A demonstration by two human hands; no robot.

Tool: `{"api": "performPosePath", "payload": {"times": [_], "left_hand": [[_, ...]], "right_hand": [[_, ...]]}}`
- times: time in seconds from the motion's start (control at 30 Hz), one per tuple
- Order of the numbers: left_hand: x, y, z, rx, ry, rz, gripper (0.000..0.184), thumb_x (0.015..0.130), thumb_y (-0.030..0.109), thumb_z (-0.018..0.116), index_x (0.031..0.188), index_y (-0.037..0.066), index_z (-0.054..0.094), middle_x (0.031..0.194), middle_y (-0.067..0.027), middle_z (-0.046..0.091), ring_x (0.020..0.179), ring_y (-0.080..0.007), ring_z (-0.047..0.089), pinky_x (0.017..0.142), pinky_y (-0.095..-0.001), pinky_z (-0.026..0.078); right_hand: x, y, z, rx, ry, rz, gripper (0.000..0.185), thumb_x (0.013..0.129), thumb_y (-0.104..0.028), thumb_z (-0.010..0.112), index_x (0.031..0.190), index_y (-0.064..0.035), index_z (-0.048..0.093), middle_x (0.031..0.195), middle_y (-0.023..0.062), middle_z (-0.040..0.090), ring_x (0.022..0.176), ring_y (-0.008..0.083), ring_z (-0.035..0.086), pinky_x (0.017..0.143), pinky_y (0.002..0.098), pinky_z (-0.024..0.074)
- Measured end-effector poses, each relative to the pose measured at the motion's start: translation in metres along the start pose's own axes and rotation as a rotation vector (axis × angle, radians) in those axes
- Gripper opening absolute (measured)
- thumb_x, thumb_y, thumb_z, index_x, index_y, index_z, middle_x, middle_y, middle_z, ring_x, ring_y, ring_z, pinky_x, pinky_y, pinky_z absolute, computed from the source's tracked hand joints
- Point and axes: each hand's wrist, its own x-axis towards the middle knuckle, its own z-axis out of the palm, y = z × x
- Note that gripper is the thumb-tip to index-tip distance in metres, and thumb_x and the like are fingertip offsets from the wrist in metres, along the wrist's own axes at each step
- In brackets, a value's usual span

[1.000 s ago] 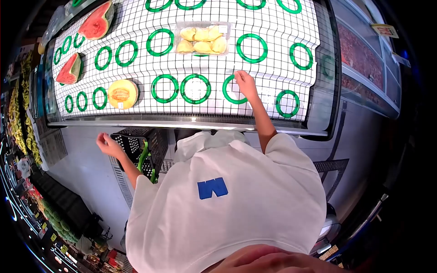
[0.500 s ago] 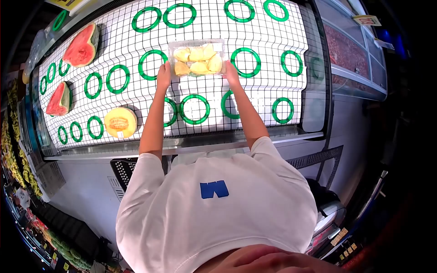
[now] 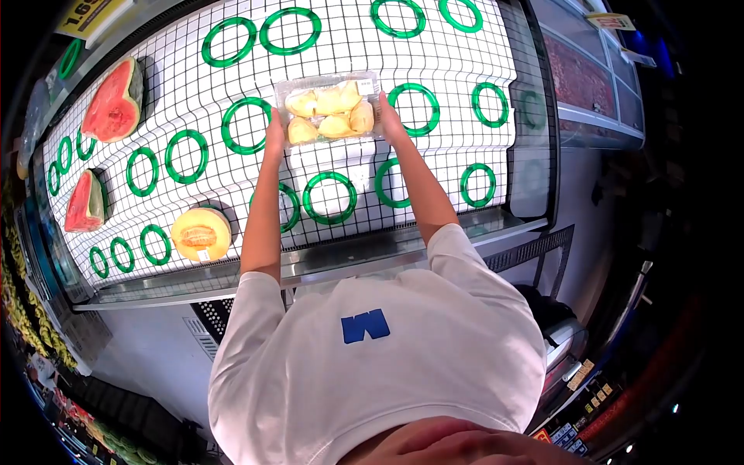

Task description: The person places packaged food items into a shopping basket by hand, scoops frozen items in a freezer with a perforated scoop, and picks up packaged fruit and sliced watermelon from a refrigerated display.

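Observation:
A clear plastic box of pale yellow fruit pieces (image 3: 332, 111) is held above the white, grid-lined display case (image 3: 353, 159). My left hand (image 3: 274, 133) grips its left end, while my right hand (image 3: 390, 118) has the right end. Both arms are stretched forward, with the box roughly level between them. A small label shows at the box's top right corner. Green rings (image 3: 329, 198) lie on the case around the hands, one partly behind each forearm. The undersides of my fingers are hidden by the box.
Two red watermelon pieces (image 3: 114, 101) lie at the left of the case, and a cut orange melon (image 3: 201, 234) rests near its front edge. A metal rail (image 3: 349, 253) runs along the front. Glass-topped freezers (image 3: 581, 70) stand to the right.
The view has turned slightly, so the case's left side sits lower in the picture. The box stays between both hands and appears a little more tilted.

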Motion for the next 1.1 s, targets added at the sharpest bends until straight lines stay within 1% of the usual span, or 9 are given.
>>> {"api": "performPosePath", "payload": {"times": [0.07, 0.2, 0.33, 0.4, 0.47, 0.6, 0.7, 0.8, 1.1], "left_hand": [[-0.004, 0.001, 0.001, -0.294, -0.091, -0.020, 0.069, 0.087, 0.052, 0.027, 0.124, -0.006, 0.035, 0.121, -0.0178, 0.044, 0.110, -0.0231, 0.044, 0.093, -0.0294, 0.031], [0.009, -0.014, 0.003, -0.420, -0.093, 0.012, 0.069, 0.087, 0.053, 0.025, 0.121, -0.006, 0.039, 0.115, -0.0156, 0.049, 0.103, -0.0221, 0.049, 0.089, -0.0292, 0.036], [0.009, -0.015, 0.001, -0.367, -0.136, -0.092, 0.069, 0.087, 0.053, 0.024, 0.118, -0.006, 0.040, 0.110, -0.0137, 0.052, 0.097, -0.0215, 0.052, 0.085, -0.0296, 0.039], [0.008, -0.020, 0.000, -0.341, -0.050, -0.070, 0.064, 0.088, 0.051, 0.026, 0.118, -0.004, 0.041, 0.107, -0.0141, 0.053, 0.094, -0.0216, 0.053, 0.083, -0.0297, 0.041], [-0.032, -0.001, 0.001, -0.452, -0.065, -0.053, 0.061, 0.089, 0.049, 0.028, 0.119, -0.002, 0.040, 0.111, -0.0129, 0.052, 0.097, -0.0210, 0.052, 0.085, -0.0295, 0.039], [-0.068, -0.012, -0.010, -0.573, -0.172, 0.032, 0.053, 0.090, 0.044, 0.030, 0.119, 0.000, 0.041, 0.112, -0.0093, 0.052, 0.099, -0.0202, 0.051, 0.086, -0.0297, 0.040], [-0.139, 0.011, -0.011, -0.688, -0.280, 0.069, 0.046, 0.091, 0.039, 0.032, 0.119, 0.004, 0.042, 0.112, -0.0078, 0.051, 0.101, -0.0177, 0.050, 0.086, -0.0301, 0.040], [-0.188, 0.012, -0.006, -0.716, -0.196, 0.044, 0.047, 0.091, 0.040, 0.031, 0.120, 0.004, 0.040, 0.114, -0.0084, 0.050, 0.102, -0.0193, 0.050, 0.088, -0.0314, 0.040], [-0.291, -0.008, 0.010, -0.759, -0.245, 0.019, 0.050, 0.090, 0.043, 0.030, 0.116, 0.002, 0.043, 0.105, -0.0105, 0.054, 0.096, -0.0196, 0.052, 0.085, -0.0322, 0.041]], "right_hand": [[0.003, 0.001, -0.002, -0.033, -0.011, -0.007, 0.061, 0.089, -0.048, 0.029, 0.114, 0.0053, 0.046, 0.109, 0.0133, 0.053, 0.096, 0.0194, 0.052, 0.086, 0.0299, 0.0393], [0.023, 0.015, -0.013, -0.056, -0.029, -0.011, 0.062, 0.089, -0.048, 0.029, 0.114, 0.0063, 0.045, 0.110, 0.0141, 0.052, 0.099, 0.0199, 0.051, 0.087, 0.0294, 0.0385], [0.010, 0.007, -0.009, -0.139, -0.001, -0.052, 0.064, 0.088, -0.050, 0.031, 0.112, 0.0068, 0.047, 0.109, 0.0154, 0.052, 0.096, 0.0197, 0.051, 0.085, 0.0299, 0.0380], [0.003, 0.006, -0.010, -0.123, -0.005, -0.066, 0.064, 0.087, -0.051, 0.032, 0.110, 0.0068, 0.049, 0.108, 0.0154, 0.052, 0.095, 0.0192, 0.050, 0.084, 0.0298, 0.0378], [0.002, 0.019, -0.020, -0.145, -0.018, -0.106, 0.065, 0.087, -0.051, 0.033, 0.111, 0.0067, 0.048, 0.108, 0.0147, 0.052, 0.096, 0.0187, 0.050, 0.085, 0.0292, 0.0374], [-0.076, -0.010, -0.013, -0.046, -0.006, -0.113, 0.062, 0.087, -0.049, 0.036, 0.117, 0.0049, 0.043, 0.111, 0.0127, 0.051, 0.100, 0.0182, 0.049, 0.087, 0.0289, 0.0368], [-0.121, -0.016, -0.024, 0.095, -0.134, -0.113, 0.053, 0.088, -0.043, 0.038, 0.116, 0.0019, 0.044, 0.112, 0.0114, 0.051, 0.101, 0.0167, 0.050, 0.087, 0.0291, 0.0387], [-0.166, -0.020, -0.034, 0.162, -0.142, -0.113, 0.046, 0.089, -0.037, 0.041, 0.112, 0.0020, 0.046, 0.107, 0.0102, 0.054, 0.096, 0.0160, 0.053, 0.083, 0.0286, 0.0422], [-0.238, -0.005, -0.083, 0.227, -0.155, -0.074, 0.047, 0.088, -0.042, 0.038, 0.112, -0.0023, 0.048, 0.105, 0.0080, 0.055, 0.096, 0.0168, 0.053, 0.085, 0.0301, 0.0402]]}}
